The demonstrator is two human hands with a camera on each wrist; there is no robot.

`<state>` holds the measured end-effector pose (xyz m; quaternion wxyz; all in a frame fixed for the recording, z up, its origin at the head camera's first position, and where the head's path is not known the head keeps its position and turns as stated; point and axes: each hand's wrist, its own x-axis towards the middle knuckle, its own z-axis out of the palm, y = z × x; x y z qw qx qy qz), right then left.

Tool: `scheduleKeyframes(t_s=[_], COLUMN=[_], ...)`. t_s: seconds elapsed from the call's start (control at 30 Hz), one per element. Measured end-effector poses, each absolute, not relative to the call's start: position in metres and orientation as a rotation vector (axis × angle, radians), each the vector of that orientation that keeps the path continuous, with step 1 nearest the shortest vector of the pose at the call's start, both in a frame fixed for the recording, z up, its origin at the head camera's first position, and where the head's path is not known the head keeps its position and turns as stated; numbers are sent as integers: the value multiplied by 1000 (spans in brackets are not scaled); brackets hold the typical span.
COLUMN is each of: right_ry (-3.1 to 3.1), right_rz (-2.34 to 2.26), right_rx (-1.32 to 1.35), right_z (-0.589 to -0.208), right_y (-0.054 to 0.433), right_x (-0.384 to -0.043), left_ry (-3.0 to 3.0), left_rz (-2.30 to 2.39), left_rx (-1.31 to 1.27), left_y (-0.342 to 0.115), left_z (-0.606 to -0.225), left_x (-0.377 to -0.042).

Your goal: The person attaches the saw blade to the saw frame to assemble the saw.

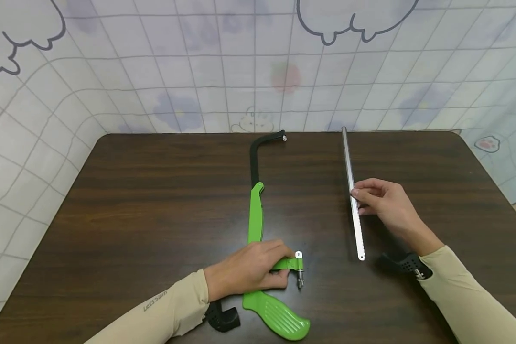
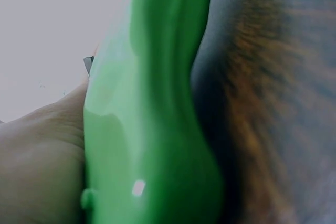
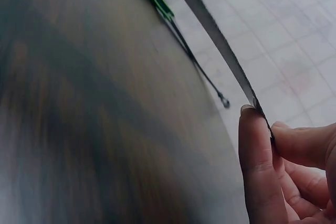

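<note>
One left hand (image 1: 254, 268), fingers curled, grips the green hacksaw frame (image 1: 255, 215) on the dark wood table (image 1: 155, 205), frame's black front arm (image 1: 254, 162) pointing toward the far edge. Right of it, well apart, silver saw blade (image 1: 356, 224) pinched by thumb and fingers of right hand (image 1: 387, 204).

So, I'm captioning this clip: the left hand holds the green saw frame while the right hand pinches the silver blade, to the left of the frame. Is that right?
Not quite: the head view shows the silver blade to the right of the green saw frame, not left. The rest stands: the left hand holds the frame and the right hand pinches the blade.
</note>
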<state>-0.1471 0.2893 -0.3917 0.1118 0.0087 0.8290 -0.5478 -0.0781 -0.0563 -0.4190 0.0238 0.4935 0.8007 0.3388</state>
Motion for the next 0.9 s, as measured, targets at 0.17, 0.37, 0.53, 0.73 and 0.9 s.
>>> scheduleKeyframes(t_s=[0.17,0.37,0.53,0.73,0.9], right_ry=[2409,2349,2338,2320,2304], right_rz=[-1630,-1656,-1661,-1679,-1675], right_rx=[-13,-29,-56,-75,-85], right_z=[-390,-391,-394,-395,-397], right_y=[271,250,239,228,219], right_x=[-150,-157,-160,-164,-168], left_ry=[2482,2491,2489,2495,2504], left_rz=[1054,1053,1053,1048,1045], left_rx=[1538,1550,1551,1529,1524], left_y=[-55,-55,-54,-54,-55], left_z=[-419,-419,-418,-418,-419], left_x=[-78,-78,-78,-77,-78])
